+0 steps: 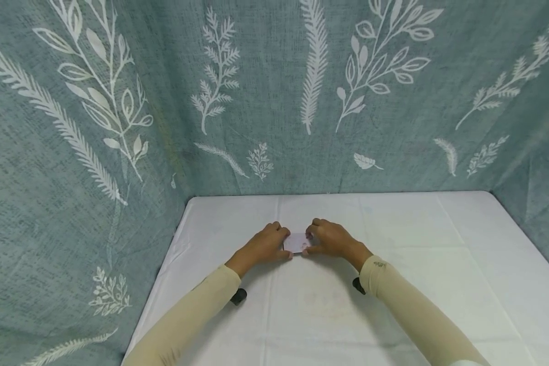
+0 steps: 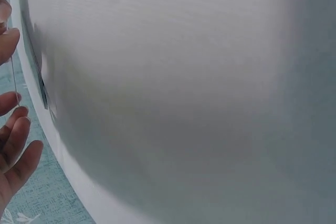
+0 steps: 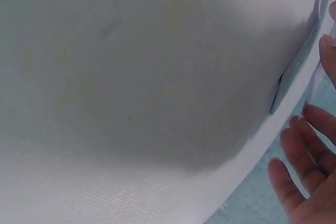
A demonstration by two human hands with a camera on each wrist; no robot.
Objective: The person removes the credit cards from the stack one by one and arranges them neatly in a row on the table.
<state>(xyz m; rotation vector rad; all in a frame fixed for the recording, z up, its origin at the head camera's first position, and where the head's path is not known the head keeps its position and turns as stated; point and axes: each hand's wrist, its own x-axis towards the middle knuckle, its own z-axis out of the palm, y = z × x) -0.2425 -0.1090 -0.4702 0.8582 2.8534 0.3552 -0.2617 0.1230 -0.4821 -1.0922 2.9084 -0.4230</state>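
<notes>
Over the back middle of the white table, both hands hold a small pale card (image 1: pixel 295 243) with faint pinkish print. My left hand (image 1: pixel 270 243) grips its left end, thumb at the near edge and fingers at the far edge. The right hand (image 1: pixel 331 239) holds the other end in the same way. In the left wrist view the card (image 2: pixel 15 83) shows edge-on as a thin line between thumb and fingertips. Below it, thin flat layered pieces (image 2: pixel 42 90) lie on the cloth. The right wrist view shows a flat piece (image 3: pixel 295 69) there too, beside the right fingers (image 3: pixel 302 142).
A white cloth (image 1: pixel 311 315) covers the table. Green leaf-patterned curtains (image 1: pixel 265 91) hang close behind it and along its left and right sides. Black devices sit under the left wrist (image 1: pixel 239 296) and the right wrist (image 1: pixel 359 285).
</notes>
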